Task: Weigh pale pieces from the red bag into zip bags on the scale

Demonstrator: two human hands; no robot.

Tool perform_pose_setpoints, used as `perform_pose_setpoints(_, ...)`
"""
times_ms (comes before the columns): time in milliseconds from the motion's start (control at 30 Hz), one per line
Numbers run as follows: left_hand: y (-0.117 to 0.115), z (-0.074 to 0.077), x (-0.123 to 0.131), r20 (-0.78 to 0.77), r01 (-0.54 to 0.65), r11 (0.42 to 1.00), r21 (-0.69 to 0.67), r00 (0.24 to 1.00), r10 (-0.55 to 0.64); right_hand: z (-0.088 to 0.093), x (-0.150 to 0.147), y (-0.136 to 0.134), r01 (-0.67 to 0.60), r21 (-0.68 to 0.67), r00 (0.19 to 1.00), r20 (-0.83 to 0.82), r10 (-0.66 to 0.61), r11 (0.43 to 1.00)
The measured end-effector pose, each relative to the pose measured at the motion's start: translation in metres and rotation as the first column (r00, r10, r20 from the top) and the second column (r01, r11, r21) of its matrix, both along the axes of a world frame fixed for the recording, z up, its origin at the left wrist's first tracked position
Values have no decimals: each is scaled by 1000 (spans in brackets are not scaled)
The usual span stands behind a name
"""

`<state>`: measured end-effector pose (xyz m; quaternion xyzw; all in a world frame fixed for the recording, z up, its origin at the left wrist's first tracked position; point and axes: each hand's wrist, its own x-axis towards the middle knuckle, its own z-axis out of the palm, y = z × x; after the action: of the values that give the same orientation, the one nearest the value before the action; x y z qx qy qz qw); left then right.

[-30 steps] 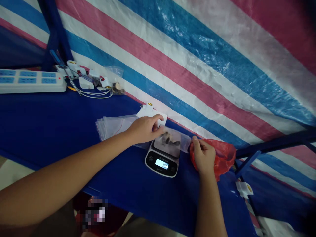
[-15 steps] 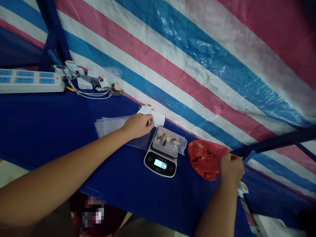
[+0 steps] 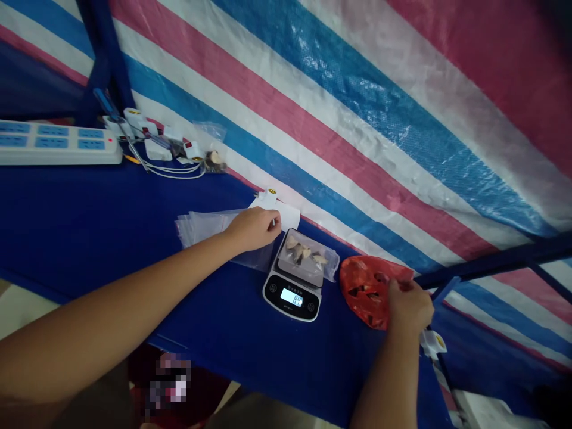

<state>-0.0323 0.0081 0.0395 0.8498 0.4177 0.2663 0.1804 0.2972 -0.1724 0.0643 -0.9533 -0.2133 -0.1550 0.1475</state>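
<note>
Clear bag (image 3: 330, 262) lies flat on the platform of the scale (image 3: 292, 292), close to the table's (image 3: 89, 232) far edge, its end hanging past the platform's right side. Thin, shiny, wrinkled film; inside are several irregular pieces (image 3: 306, 252), cream on some faces, dark brown to black on others, loosely scattered toward the platform's far side. Scale is white with a black front panel facing the near edge; lit display (image 3: 292, 297) starts with 8, last digit hard to read.

Left hand (image 3: 255, 229): fingers curled, thumb near the index, over the white card (image 3: 289, 215), just left of the platform. Can't tell if it pinches anything. Its forearm crosses over flat clear bags (image 3: 203, 229).

Right hand (image 3: 410, 304): at the right side of the red bag (image 3: 364, 283), near the table's right end, fingers bent and partly hidden; can't tell if pinching the rim. Red bag is crumpled, glossy, see-through in spots, with dark openings on top.
</note>
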Motion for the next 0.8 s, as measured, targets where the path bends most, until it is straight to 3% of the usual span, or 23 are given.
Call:
perform_pose_setpoints(167,0,0,-1,-2,10,1000,6,1000,-10,-10,0,4,-7,-31,1000,-11,7,999)
perform_pose_setpoints(400,-1,-1,0,18,25,1000,11,1000,-25,-34,15,9,-3,41,996,-94,7,999)
perform_pose_setpoints(600,1,-2,0,27,22,1000,16,999,-22,-19,2,10,-93,224,989,137,63,970)
perform_pose_setpoints(667,1,-3,-1,28,14,1000,19,999,-14,-10,-3,12,-153,377,988,91,128,913)
perform_pose_setpoints(700,2,-3,-1,27,15,1000,24,1000,-15,-7,-5,14,-188,493,976,-2,218,850)
perform_pose_setpoints(733,2,-3,-1,23,19,999,31,1000,-20,-4,-5,16,-212,619,927,-117,355,757)
perform_pose_setpoints(800,1,-3,-1,15,38,998,45,999,-39,-3,-2,19,-201,817,724,-248,644,541)
